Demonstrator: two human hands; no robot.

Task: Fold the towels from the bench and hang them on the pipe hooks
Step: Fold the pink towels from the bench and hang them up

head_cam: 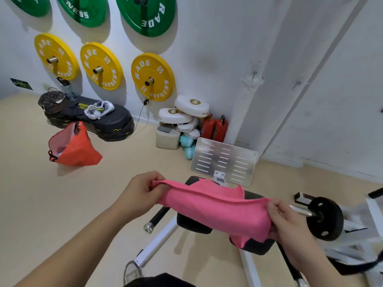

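Pink towel held up in the air, stretched between both hands over the dark padded bench; folded over so two edges run along the top, one loose corner sticking up near the middle, lower corner hanging toward the bench pad. Left hand pinches the towel's left end, fingers closed on the cloth. Right hand grips the right end, thumb on top, fingers curled under. Black weight plate on a bar just right of the right hand. Perforated metal plate stands beyond the bench. Orange bag on the floor, far left. Yellow weight plates and green weight plates mounted on the white wall.
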